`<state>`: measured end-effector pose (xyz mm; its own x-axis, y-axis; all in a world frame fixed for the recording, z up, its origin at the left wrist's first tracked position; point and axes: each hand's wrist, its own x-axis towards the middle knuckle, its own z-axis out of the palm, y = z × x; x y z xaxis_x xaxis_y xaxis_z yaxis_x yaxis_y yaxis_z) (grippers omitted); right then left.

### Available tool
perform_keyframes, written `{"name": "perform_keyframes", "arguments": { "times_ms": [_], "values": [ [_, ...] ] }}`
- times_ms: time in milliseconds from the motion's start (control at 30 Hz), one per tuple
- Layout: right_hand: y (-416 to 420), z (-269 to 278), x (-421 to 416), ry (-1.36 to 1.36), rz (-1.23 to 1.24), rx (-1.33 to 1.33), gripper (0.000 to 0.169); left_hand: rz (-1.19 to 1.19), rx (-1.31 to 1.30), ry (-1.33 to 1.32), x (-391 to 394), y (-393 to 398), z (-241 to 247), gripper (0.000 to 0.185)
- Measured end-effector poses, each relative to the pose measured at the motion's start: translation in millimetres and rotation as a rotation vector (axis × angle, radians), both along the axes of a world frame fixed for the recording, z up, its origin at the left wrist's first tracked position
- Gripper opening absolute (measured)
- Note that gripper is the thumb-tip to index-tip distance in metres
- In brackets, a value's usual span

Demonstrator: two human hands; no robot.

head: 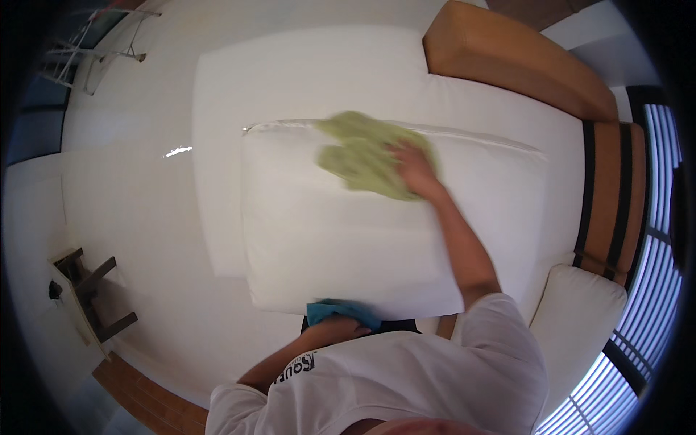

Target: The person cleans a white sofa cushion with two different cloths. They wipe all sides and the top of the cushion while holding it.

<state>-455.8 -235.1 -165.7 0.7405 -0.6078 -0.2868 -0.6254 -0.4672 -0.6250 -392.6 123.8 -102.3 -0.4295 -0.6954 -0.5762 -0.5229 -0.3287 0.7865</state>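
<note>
A large white cushion point(348, 234) with a seam along its far edge lies before me on a white upholstered seat point(326, 70). My right hand point(414, 166) presses on a yellow-green cloth point(370, 157), which is spread over the far part of the cushion and blurred by motion. Close to my body, at the cushion's near edge, my left hand point(340, 329) holds a folded teal cloth point(329, 309). Part of the left hand's grip is hidden by the cloth.
Brown bolster-like backrest point(505, 60) at upper right; brown and black striped armrest point(614, 196) at right. Another white cushion point(579, 310) leans lower right, beside slatted blinds point(592, 380). A metal rack point(98, 51) stands upper left, a small wooden piece of furniture point(89, 302) lower left.
</note>
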Motion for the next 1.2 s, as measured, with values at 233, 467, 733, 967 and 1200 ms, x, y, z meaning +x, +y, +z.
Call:
{"name": "perform_keyframes", "arguments": {
  "times_ms": [233,467,733,967,1200],
  "values": [
    [-81.4,-38.8,-283.1,0.669,-0.677,-0.44,0.044,-0.176,-0.068,-0.281,-11.5,3.9,17.6,0.061],
    [15.3,-52.0,24.0,0.077,-0.152,-0.462,0.025,-0.332,0.331,-0.129,-23.8,25.1,-7.2,0.077],
    [52.5,-22.5,38.9,-0.218,-0.021,-0.128,0.046,-0.386,0.357,-0.178,-26.2,9.8,15.3,0.069],
    [-19.7,-55.5,-322.9,0.303,-0.695,-0.681,0.045,-0.305,0.36,-0.111,-10.7,41.2,5.8,0.066],
    [81.0,-65.4,-145.9,-0.048,-0.809,-0.741,0.04,-0.036,0.468,-0.205,38.3,108.0,21.2,0.074]
  ]
}}
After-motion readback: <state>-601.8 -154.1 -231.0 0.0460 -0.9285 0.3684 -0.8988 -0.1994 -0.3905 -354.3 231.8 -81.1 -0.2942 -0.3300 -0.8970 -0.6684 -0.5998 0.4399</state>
